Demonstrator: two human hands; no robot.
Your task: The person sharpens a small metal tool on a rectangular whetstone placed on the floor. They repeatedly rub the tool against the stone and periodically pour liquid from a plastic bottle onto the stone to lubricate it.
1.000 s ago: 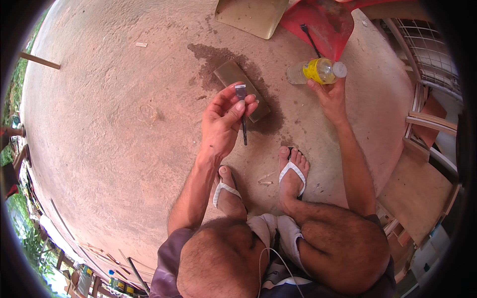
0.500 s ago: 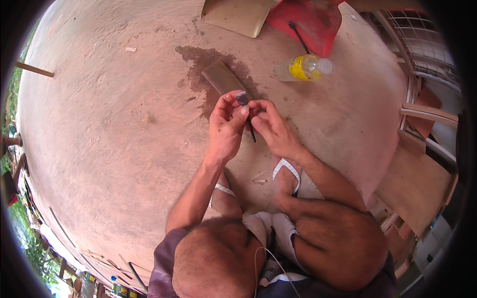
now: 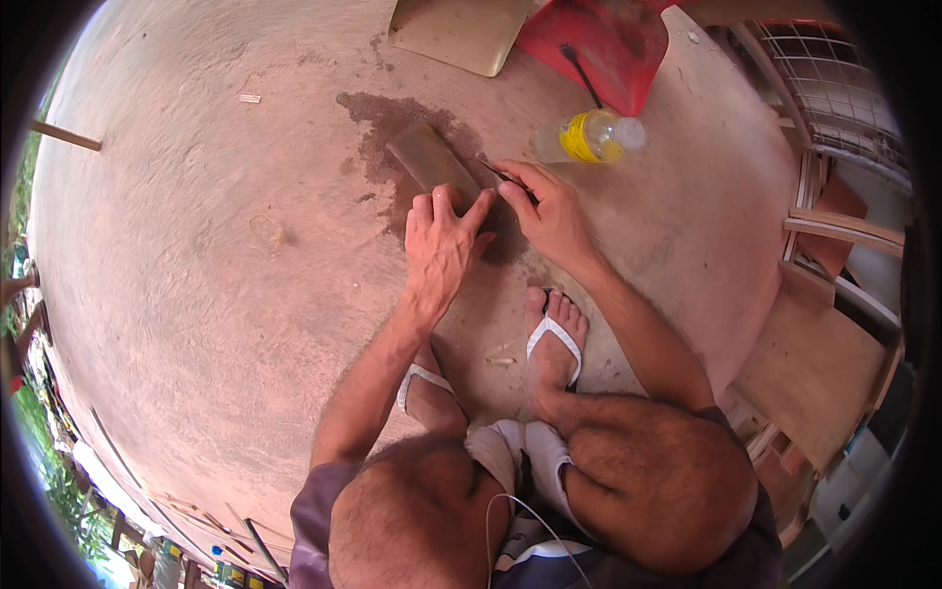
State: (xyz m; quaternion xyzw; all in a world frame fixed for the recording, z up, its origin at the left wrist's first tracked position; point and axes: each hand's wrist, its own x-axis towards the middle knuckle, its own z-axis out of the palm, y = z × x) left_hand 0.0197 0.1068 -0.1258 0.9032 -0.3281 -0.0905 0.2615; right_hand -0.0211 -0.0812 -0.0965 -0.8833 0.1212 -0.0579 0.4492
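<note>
A flat brown sharpening stone (image 3: 428,157) lies on a dark wet patch of the floor in front of me. My left hand (image 3: 439,240) is over its near end, fingers bent down against it and the thumb to the right; that end is hidden beneath the hand. Just right of the stone, my right hand (image 3: 551,211) is closed on a small dark flat-bladed tool (image 3: 502,177). The tool's thin tip points up and left, apart from the left hand, and most of its handle is inside the fingers.
A clear plastic bottle (image 3: 589,136) with a yellow label lies beyond my right hand. Farther off are a beige dustpan-like sheet (image 3: 459,34) and a red one (image 3: 603,49), with a black stick (image 3: 581,74) on the red. Wooden frames (image 3: 846,224) stand at right. My sandalled feet are below.
Both hands were together holding the small tool up. The left hand has let go and come down onto the stone's near end. The right hand has carried the tool to the stone's right side.
</note>
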